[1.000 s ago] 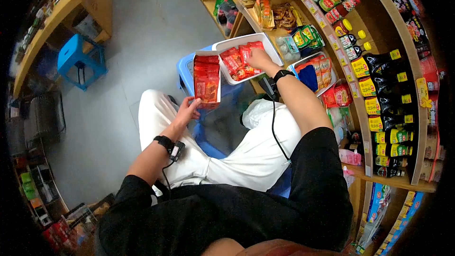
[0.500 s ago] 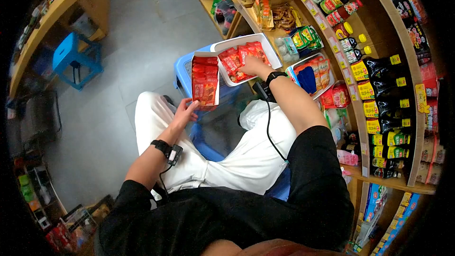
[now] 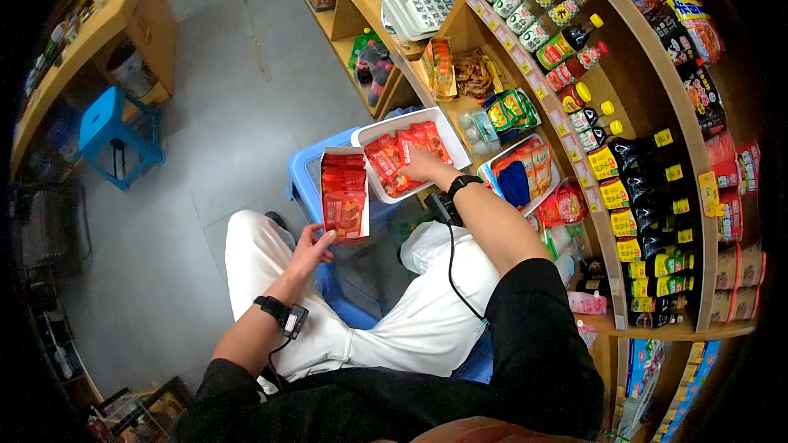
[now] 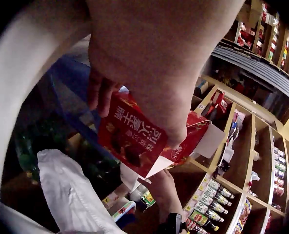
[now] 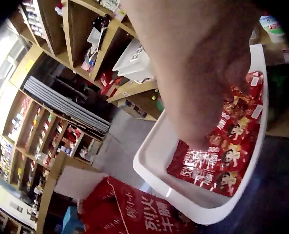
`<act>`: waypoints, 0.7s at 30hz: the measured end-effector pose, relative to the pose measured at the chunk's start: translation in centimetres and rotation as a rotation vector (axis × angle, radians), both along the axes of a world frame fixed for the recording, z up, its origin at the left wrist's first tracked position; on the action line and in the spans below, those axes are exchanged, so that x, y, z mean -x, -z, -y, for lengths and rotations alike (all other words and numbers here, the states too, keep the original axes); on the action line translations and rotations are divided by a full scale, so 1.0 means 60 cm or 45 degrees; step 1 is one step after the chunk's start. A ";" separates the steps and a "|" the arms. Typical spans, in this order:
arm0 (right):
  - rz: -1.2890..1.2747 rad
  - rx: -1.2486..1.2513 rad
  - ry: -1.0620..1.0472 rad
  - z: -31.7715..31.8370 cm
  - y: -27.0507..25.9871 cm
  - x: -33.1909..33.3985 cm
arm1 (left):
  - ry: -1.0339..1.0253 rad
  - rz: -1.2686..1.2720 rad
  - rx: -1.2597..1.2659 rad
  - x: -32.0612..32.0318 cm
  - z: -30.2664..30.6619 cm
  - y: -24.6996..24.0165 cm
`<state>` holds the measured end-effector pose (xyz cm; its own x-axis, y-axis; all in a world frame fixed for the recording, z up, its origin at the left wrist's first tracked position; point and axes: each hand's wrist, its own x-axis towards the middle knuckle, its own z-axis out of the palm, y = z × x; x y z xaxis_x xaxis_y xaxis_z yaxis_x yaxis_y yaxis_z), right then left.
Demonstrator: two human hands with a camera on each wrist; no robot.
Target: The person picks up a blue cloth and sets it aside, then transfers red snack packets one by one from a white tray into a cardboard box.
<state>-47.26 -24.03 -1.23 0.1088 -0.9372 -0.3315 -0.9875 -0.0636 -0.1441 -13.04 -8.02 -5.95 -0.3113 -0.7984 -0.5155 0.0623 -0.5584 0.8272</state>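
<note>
My left hand (image 3: 308,253) grips the near end of an open red box (image 3: 345,197) filled with red packets. In the left wrist view, fingers lie on one side of the box (image 4: 134,134) and the thumb on another. A white tray (image 3: 455,143) of red packets (image 3: 384,156) stands just right of the box. My right hand (image 3: 427,167) reaches into this tray, its fingertips down at the packets. The right wrist view shows that hand (image 5: 203,97) over the packets (image 5: 222,161); its fingertips are mostly hidden, so whether it pinches one is unclear.
A blue stool-like support (image 3: 308,166) is under the box and tray. Shelves with sauce bottles (image 3: 566,43) rise at the right, beside another tray of orange packets (image 3: 538,166). A blue stool (image 3: 123,135) stands on the floor at left.
Within the tray, my right hand has moved left, toward the red box. The left hand keeps its hold on the box. The head view has shifted, so the scene sits lower.
</note>
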 end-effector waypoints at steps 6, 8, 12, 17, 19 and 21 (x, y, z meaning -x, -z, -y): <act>0.434 -0.292 0.481 0.048 -0.027 0.032 | 0.022 0.070 -0.007 -0.002 0.005 -0.008; 0.453 -0.195 0.490 0.058 0.016 0.062 | 0.020 0.054 0.010 -0.001 0.002 -0.008; 0.353 0.161 0.234 0.102 0.109 0.099 | 0.004 0.053 0.001 -0.003 0.005 -0.004; 0.107 0.034 0.556 0.029 0.047 0.040 | 0.017 0.051 -0.013 -0.004 0.002 -0.005; 0.077 -0.001 0.658 0.013 0.013 0.010 | 0.013 0.068 -0.011 -0.003 0.002 -0.014; 0.059 0.041 0.673 0.012 0.023 0.008 | 0.012 0.083 -0.012 -0.006 0.000 -0.009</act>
